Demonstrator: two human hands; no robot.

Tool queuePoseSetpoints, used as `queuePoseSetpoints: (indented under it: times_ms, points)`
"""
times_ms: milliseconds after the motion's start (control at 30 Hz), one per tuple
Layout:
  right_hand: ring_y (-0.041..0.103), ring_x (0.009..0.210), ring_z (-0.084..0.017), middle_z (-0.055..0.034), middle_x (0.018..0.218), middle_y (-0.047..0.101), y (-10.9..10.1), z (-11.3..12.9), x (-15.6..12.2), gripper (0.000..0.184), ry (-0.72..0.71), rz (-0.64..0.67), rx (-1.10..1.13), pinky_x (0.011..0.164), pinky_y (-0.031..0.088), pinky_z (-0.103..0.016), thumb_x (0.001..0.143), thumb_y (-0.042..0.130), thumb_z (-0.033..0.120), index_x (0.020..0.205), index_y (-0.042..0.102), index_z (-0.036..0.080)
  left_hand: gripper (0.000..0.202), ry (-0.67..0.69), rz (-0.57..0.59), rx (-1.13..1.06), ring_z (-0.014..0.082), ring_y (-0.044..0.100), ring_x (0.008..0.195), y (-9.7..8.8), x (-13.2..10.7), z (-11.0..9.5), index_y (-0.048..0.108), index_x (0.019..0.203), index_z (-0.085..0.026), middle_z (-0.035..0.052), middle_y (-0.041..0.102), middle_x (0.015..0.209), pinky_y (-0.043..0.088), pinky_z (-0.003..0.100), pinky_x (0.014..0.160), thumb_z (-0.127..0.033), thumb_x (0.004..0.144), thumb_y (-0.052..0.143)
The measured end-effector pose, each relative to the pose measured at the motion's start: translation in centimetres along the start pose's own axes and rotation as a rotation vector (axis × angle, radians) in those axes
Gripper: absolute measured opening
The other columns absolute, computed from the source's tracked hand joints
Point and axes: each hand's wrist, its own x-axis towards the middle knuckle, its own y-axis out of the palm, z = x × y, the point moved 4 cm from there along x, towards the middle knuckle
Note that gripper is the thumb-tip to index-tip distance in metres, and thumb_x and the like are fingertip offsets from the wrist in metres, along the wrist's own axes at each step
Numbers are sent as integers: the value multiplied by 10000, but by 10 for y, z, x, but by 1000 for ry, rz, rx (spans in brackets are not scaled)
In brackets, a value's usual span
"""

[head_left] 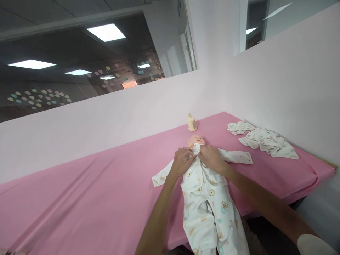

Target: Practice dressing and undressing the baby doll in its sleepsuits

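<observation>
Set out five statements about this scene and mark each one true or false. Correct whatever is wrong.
1. The left hand and right hand are both at the neckline of the patterned top. True.
2. The bottle lies on its side. False: the bottle stands upright.
3. The top's sleeves stretch out to either side. True.
4. The table cover is blue. False: the table cover is pink.
5. The doll lies face down. False: the doll lies face up.

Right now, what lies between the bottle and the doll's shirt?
The head view shows the doll's head and a thin strip of pink sheet between the bottle and the shirt.
</observation>
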Motion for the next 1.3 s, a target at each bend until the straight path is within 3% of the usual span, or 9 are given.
queuePoseSetpoints:
  times_ms: [133,267,400,633,833,933,1067,1167,1300]
  points:
    - [575,661,-186,-52,727,649,2,-8,3,157,-5,11,319,568,327,-286,834,440,175,711,535,192,257,8,90,25,210,531,946,5,0,-9,646,1101,-258,30,657,949,357,382,927,-354,889,538]
    - [516,632,-140,13,660,559,3,-15,8,163,-32,61,685,551,337,-249,805,442,233,660,502,192,207,60,52,41,201,521,874,3,-1,-11,677,938,-211,38,634,847,377,357,867,-336,908,514]
    - [455,581,-120,28,613,487,5,-17,8,159,5,83,764,528,315,-248,771,456,263,643,508,182,186,79,-3,-16,185,522,846,1,-2,-9,676,885,-214,26,625,821,395,332,844,-318,907,523]
    - [362,525,-90,54,568,399,7,-17,0,160,74,136,880,493,262,-236,754,480,283,627,464,187,192,59,16,-101,180,525,845,4,-4,-8,664,903,-212,28,622,854,420,308,816,-328,912,510]
    - [419,559,-87,28,666,522,9,-20,-5,174,79,239,1060,533,312,-226,776,532,333,735,559,166,254,43,53,-120,189,521,905,5,-5,-8,658,976,-216,40,621,924,417,313,839,-352,940,447]
    - [436,561,-99,26,660,529,13,-21,-4,160,87,193,948,535,307,-233,796,512,317,739,556,174,268,36,61,-145,188,530,929,6,-6,-7,657,981,-220,41,623,945,419,309,846,-368,943,437]
    - [491,631,-136,15,646,543,9,-17,-10,191,55,-14,639,597,334,-255,851,438,276,698,515,192,252,-5,14,-214,171,551,925,4,-9,-4,648,992,-223,35,633,981,428,294,843,-363,933,448]
    - [552,770,-178,-13,770,602,-2,-9,-27,162,79,-147,454,682,374,-278,876,456,321,881,556,194,214,-85,-39,-169,176,555,926,1,-10,-3,642,948,-216,32,645,974,429,311,869,-355,905,485]
    - [570,902,-223,-68,933,626,-10,11,-48,177,-22,-51,138,760,389,-310,857,533,326,952,562,180,214,-95,61,-7,210,538,980,-2,-13,-10,666,926,-250,7,639,901,343,427,1003,-396,881,516]
